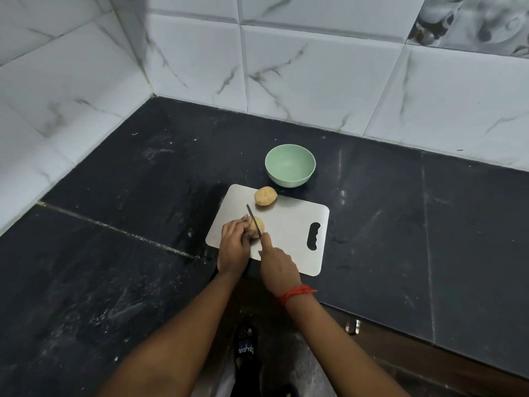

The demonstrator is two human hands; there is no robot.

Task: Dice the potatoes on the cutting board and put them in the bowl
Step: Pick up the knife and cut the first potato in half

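A white cutting board (292,233) lies on the black counter. My left hand (233,242) grips a potato (257,224) near the board's left side and pins it down. My right hand (276,266) holds a knife (254,220) by its handle, and the dark blade rests across the top of that potato. A second, whole potato (265,196) sits at the board's far edge. A light green bowl (290,165), with nothing in it, stands just behind the board.
The black stone counter (400,224) runs into a corner of white marbled wall tiles (315,81). Its front edge passes right under my forearms. A sandalled foot (246,348) shows on the floor below.
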